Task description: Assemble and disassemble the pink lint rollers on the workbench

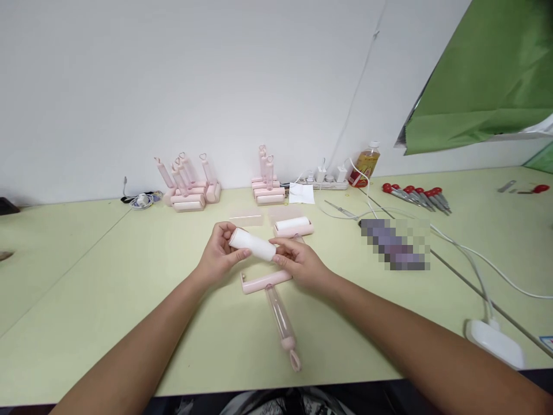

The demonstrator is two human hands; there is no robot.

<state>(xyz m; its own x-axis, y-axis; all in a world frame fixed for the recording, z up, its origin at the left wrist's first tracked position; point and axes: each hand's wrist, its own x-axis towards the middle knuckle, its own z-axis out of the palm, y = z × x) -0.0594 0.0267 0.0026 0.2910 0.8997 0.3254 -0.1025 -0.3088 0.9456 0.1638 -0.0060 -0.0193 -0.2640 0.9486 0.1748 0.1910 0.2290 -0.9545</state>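
Observation:
Between my two hands is a white lint roller refill (254, 244), held slightly tilted above the table. My left hand (224, 253) grips its left end, thumb along the front. The fingers of my right hand (298, 260) close on its right end. Just below lies a pink lint roller handle (280, 314) with a clear grip, a heart-shaped loop and a bare roller frame; my right hand hides the frame's right end. Behind my right hand rests another pink lint roller (294, 226) with a white roll in it. Two flat, translucent pink covers (246, 217) lie beyond.
Assembled pink lint rollers (189, 199) stand in two groups by the wall. At the back right are a power strip (330, 183), white paper (301, 193) and a bottle (365, 165). Red-handled tools (417, 196), a pixelated object (394, 245), white cables and a white charger (495, 343) occupy the right.

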